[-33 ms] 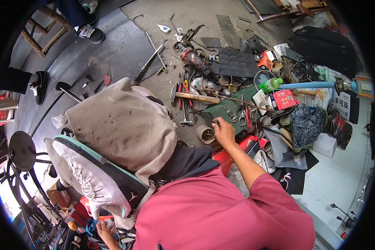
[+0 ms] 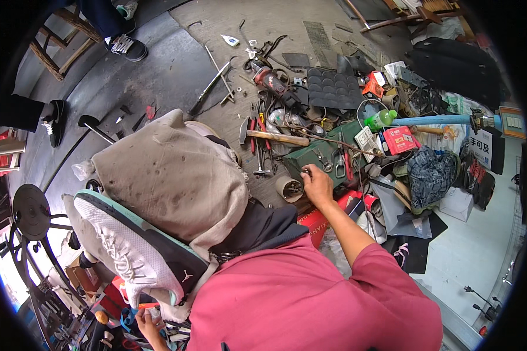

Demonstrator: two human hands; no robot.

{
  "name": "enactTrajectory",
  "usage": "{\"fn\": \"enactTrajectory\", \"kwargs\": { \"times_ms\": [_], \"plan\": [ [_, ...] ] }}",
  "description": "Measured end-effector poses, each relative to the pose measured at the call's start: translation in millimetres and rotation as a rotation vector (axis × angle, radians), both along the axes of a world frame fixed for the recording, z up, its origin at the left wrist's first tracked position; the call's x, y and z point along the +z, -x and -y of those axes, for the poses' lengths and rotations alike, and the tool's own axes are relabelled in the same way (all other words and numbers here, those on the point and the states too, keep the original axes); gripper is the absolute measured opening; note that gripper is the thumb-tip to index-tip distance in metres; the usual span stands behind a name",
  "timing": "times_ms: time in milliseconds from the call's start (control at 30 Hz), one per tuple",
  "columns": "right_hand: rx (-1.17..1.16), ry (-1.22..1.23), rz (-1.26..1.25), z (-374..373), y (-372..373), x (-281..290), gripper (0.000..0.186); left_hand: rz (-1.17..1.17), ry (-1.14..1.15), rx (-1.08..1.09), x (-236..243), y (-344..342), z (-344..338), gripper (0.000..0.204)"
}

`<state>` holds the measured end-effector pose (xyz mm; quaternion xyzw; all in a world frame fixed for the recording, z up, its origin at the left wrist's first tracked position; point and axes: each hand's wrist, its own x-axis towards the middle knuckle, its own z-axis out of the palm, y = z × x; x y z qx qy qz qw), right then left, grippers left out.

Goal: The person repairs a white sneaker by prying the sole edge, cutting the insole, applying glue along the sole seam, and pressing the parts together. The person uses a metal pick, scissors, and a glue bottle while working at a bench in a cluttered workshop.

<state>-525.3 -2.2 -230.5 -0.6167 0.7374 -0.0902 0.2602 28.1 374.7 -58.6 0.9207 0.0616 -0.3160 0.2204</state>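
From where I stand, the right hand (image 2: 318, 186) is just off the cup (image 2: 281, 186), which sits near the middle of the floor clutter, at about 8 o'clock from the fingertips. Its thumb and fingers are curled together; whether they pinch one of the small bits (image 2: 294, 190) in the cup, I can't tell. The left hand (image 2: 148, 326) is down at 7 o'clock, close by the end of the shoe (image 2: 117, 245). Those fingers look bent, but I can't make out their grip. The shoe lies tilted on its side on the lap, against the cloth (image 2: 164, 169), at 8 o'clock from the cup.

To my eye, the step in hand is fingering small pieces at the cup. I'd keep any pinch light but sure, lift well over the rim before swinging away, and mind the cup's wall, since a knock could spill the lot. The green box (image 2: 303, 157), at 1 o'clock from the cup, crowds the knuckles, and the hammer (image 2: 278, 137) lies at 11 o'clock, so a low sweep could catch either.

Against a moment ago, the right hand has slid slightly toward 2 o'clock, off the rim, showing more of the bits. The cup, shoe and hammer look unmoved.
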Motion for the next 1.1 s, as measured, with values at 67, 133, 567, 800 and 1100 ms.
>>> {"fn": "enactTrajectory", "kwargs": {
  "times_ms": [67, 133, 567, 800, 1100],
  "plan": [
    [0.022, 0.046, -0.065, 2.3, 19.9, -3.0, 0.025, 0.160, 0.072, -0.301, -12.5, -1.5, -4.0, 0.032],
    [0.035, 0.061, -0.106, 3.6, 33.8, -4.8, 0.028, 0.260, 0.204, -0.488, -15.6, 1.6, 7.7, 0.034],
    [0.229, 0.091, 0.695, 84.6, -135.9, 81.0, 0.031, 0.381, 0.287, -0.424, -97.7, 8.7, 77.0, 0.024],
    [0.463, 0.186, 0.738, 81.8, -223.7, 174.8, 0.036, 0.232, 0.278, -0.242, -175.9, -18.8, 64.4, 0.024],
    [0.565, 0.384, 0.448, 61.4, -249.4, 182.5, 0.033, 0.450, 0.301, -0.283, -220.4, -110.7, 171.7, 0.026]
  ]
}}
